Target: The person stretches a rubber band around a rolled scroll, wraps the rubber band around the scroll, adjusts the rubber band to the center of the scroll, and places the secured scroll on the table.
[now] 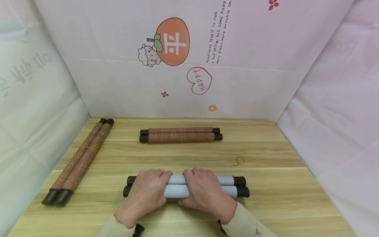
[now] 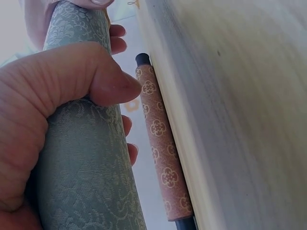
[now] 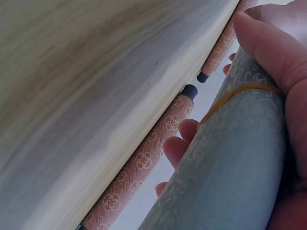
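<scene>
A pale blue patterned scroll, rolled from both ends into two parallel rolls with black knobs, lies crosswise before me in the head view. My left hand grips its left part, and the thumb lies across the near roll in the left wrist view. Right of the middle, my right hand holds it too, its fingers curled over the far side. The right wrist view has an orange rubber band around the scroll, close to the right thumb. Palms hide much of the rolls.
Two brown flower-patterned scrolls lie on the wooden table: one slanting at left, the other crosswise at the back. Thin rubber bands lie right of centre. White printed cloth walls the back and both sides.
</scene>
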Tool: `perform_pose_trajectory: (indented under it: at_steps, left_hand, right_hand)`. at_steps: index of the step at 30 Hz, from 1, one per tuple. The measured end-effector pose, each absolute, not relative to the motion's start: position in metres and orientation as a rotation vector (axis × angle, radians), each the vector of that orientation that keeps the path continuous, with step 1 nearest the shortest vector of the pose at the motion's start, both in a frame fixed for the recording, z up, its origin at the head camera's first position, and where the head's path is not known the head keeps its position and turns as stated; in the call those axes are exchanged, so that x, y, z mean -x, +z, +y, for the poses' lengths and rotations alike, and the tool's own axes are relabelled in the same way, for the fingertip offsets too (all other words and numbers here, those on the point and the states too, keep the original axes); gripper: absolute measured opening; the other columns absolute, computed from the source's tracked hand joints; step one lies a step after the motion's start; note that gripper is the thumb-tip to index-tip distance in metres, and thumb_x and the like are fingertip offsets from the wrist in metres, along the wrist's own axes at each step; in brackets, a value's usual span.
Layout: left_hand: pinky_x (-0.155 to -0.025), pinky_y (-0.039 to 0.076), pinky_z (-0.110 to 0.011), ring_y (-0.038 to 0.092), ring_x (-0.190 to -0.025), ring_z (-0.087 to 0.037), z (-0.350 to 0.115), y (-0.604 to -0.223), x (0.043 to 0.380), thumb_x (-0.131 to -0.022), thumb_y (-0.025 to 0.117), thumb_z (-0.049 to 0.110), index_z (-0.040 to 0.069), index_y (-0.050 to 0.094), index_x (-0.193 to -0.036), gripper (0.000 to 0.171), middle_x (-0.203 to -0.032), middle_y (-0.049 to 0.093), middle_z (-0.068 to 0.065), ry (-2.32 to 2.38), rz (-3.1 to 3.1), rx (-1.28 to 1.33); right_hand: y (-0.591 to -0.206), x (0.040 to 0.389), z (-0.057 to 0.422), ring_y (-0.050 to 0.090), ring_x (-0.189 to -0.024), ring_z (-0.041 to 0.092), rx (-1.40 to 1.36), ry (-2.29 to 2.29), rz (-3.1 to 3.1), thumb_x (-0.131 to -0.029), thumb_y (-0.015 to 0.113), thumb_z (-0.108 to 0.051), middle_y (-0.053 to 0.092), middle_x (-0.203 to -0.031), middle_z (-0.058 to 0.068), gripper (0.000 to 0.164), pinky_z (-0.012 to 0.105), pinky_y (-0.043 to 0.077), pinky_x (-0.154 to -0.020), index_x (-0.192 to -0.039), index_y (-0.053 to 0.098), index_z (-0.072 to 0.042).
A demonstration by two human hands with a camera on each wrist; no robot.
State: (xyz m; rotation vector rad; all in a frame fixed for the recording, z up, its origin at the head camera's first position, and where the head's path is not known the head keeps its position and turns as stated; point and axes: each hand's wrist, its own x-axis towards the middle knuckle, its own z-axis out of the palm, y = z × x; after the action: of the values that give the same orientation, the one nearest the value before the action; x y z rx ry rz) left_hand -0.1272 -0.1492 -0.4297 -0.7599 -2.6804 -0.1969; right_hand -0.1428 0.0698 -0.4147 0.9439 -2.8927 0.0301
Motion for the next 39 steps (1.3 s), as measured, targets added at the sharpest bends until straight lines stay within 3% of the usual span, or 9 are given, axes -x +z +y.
perform_pose_trajectory:
  at_steps: [7,10,20,27,34,39]
  left_hand:
    - [-0.071,0.058,-0.043,0.073,-0.086,-0.019,-0.153,-0.429,0.129,-0.058,0.088,0.019,0.015,0.074,-0.115,0.058,-0.100,0.077,-0.001,-0.183,-2.683,0.735]
    - [-0.071,0.059,-0.043,0.073,-0.085,-0.018,-0.156,-0.428,0.131,-0.057,0.088,0.018,0.014,0.074,-0.114,0.059,-0.100,0.077,-0.002,-0.174,-2.680,0.724]
    - [-0.071,0.059,-0.045,0.072,-0.082,-0.019,-0.162,-0.424,0.133,-0.058,0.089,0.017,0.012,0.073,-0.115,0.060,-0.097,0.077,-0.003,-0.177,-2.671,0.726]
    - [-0.070,0.059,-0.046,0.072,-0.083,-0.019,-0.161,-0.423,0.135,-0.059,0.088,0.016,0.012,0.073,-0.117,0.060,-0.098,0.077,-0.003,-0.178,-2.677,0.722]
    - [-0.072,0.058,-0.046,0.072,-0.084,-0.019,-0.159,-0.424,0.133,-0.058,0.089,0.017,0.013,0.072,-0.116,0.061,-0.097,0.076,-0.002,-0.195,-2.680,0.723]
    - [-0.073,0.058,-0.046,0.072,-0.085,-0.019,-0.155,-0.425,0.132,-0.057,0.089,0.015,0.014,0.073,-0.115,0.060,-0.098,0.077,-0.002,-0.203,-2.666,0.736]
  right_hand:
    - [-0.410,0.147,0.080,0.070,-0.102,0.027,-0.917,0.126,-2.972,-0.069,0.083,-0.072,0.071,-0.115,0.009,0.099,0.048,0.057,-0.090,-0.142,0.053,-0.011]
    - [-0.409,0.150,0.088,0.069,-0.102,0.027,-0.882,0.135,-2.975,-0.066,0.086,-0.071,0.071,-0.114,0.009,0.103,0.049,0.056,-0.091,-0.143,0.053,-0.011]
    - [-0.408,0.155,0.108,0.068,-0.093,0.024,-0.805,0.056,-2.916,-0.064,0.089,-0.065,0.069,-0.098,0.002,0.080,0.048,0.056,-0.089,-0.121,0.064,-0.014]
    - [-0.408,0.156,0.108,0.068,-0.090,0.026,-0.849,0.047,-2.901,-0.068,0.092,-0.045,0.070,-0.098,0.005,0.060,0.051,0.056,-0.084,-0.109,0.063,-0.013]
    - [-0.409,0.156,0.102,0.068,-0.092,0.026,-0.880,0.009,-2.917,-0.068,0.091,-0.035,0.070,-0.100,0.006,0.055,0.051,0.057,-0.086,-0.108,0.062,-0.012]
    - [-0.412,0.153,0.095,0.066,-0.084,0.023,-0.906,-0.045,-2.889,-0.065,0.089,-0.037,0.065,-0.090,0.004,0.052,0.045,0.057,-0.078,-0.100,0.059,-0.012]
